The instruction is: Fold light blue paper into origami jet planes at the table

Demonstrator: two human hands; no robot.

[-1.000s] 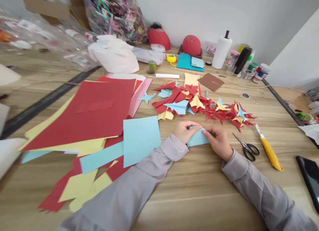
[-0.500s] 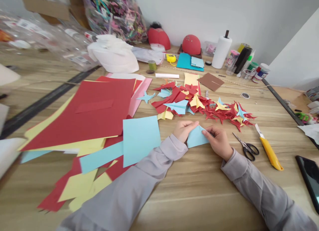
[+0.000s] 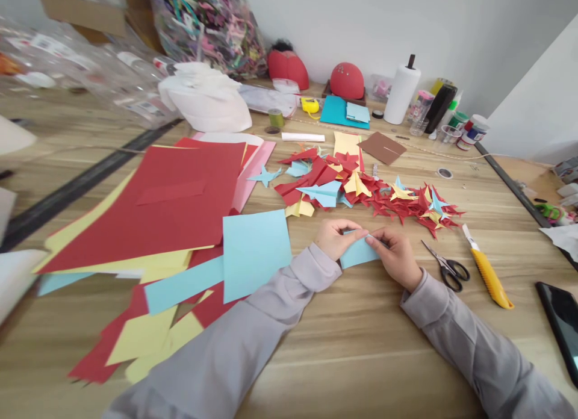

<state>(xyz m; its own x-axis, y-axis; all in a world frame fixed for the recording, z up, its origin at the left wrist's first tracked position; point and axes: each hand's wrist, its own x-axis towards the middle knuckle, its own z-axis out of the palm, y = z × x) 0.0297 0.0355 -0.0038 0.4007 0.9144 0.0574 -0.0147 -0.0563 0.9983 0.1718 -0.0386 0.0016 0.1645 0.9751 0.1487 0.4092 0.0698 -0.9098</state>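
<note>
Between my two hands is a small piece of blue paper (image 3: 360, 253), its top edge covered by my fingers. My left hand (image 3: 336, 238) pinches it at the upper left, thumb laid along the top. At the upper right my right hand (image 3: 397, 255) grips it between thumb and fingers. Just beyond lies a heap of folded red, yellow and blue paper shapes (image 3: 325, 175), some like paper planes. A blue square sheet (image 3: 256, 256) rests left of my left hand. Scissors (image 3: 447, 266) with black handles lie right of my right hand.
A yellow utility knife (image 3: 490, 277) and a black phone (image 3: 562, 322) lie on the right. Large red sheets (image 3: 180, 196) and yellow paper offcuts (image 3: 144, 335) cover the left. Along the back stand a white roll (image 3: 401, 94), a yellow tape measure (image 3: 309, 107) and several small bottles.
My left thumb has slid right along the paper's top edge, toward my right fingers. The paper's peaked top now looks flatter, with its upper corner covered. Everything else looks unmoved.
</note>
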